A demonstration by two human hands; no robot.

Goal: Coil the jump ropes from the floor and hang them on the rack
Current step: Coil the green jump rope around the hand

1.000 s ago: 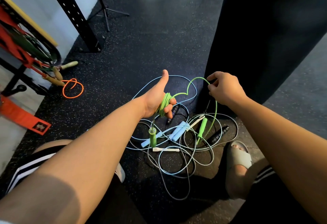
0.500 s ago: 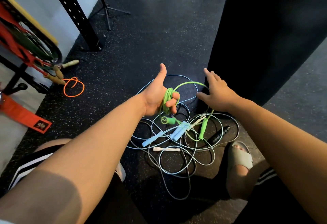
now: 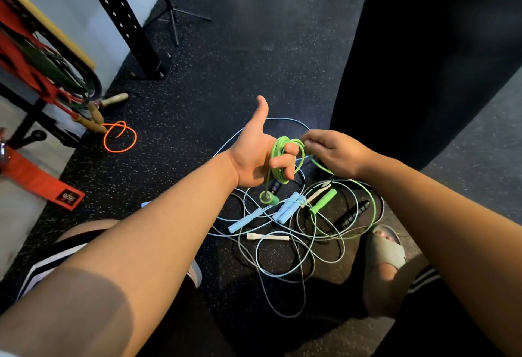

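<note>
The task is at an early stage, I judge. The left hand [image 3: 252, 156] has its thumb up and its fingers curled, with several turns of the green rope [image 3: 278, 149] wound round them. One green handle [image 3: 269, 199] hangs just below this hand. The right hand [image 3: 336, 153], just beside it, pinches the free part of the same rope between closed fingers. The rest of the cord runs down to the floor [image 3: 226, 74], where the second handle [image 3: 323, 201] lies in the pile.

What is left seems much: to finish this coil, then to free the light blue rope [image 3: 285, 211], the black handle [image 3: 351, 215] and the white handle [image 3: 267, 236], all tangled together. An orange rope [image 3: 120, 136] lies well apart, near the rack [image 3: 42, 85]. I cannot tell if any jump rope hangs there.

The cords are thin, smooth and look like plastic. The blue handles look soft and round, the black one ribbed. The floor is black rubber with pale speckles.
</note>
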